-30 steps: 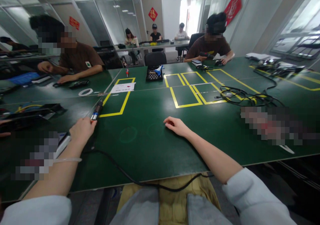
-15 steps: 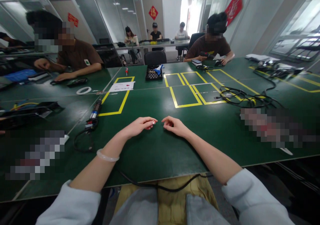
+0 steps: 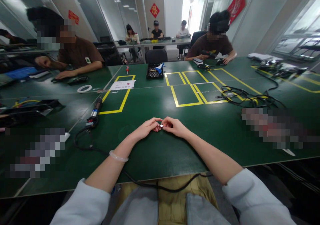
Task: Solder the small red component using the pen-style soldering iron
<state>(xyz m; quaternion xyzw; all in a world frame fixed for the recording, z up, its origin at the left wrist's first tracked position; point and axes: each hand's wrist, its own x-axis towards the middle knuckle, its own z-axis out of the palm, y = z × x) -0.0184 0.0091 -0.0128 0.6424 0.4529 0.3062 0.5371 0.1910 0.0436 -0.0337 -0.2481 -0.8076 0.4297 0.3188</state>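
Holding a small shiny piece (image 3: 162, 125) in the curled fingertips of left hand (image 3: 147, 127) and right hand (image 3: 175, 126), between the two, about equally near each; too small to show a long axis.

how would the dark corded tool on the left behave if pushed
The corded tool might roll, since its body looks round, though its cord could drag on it. The cord is probably floppy, lying in loose curves.

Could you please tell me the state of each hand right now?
Left hand: closed, holding a small shiny piece.
Right hand: curled, fingertips at the same piece; whether it grips cannot be told.
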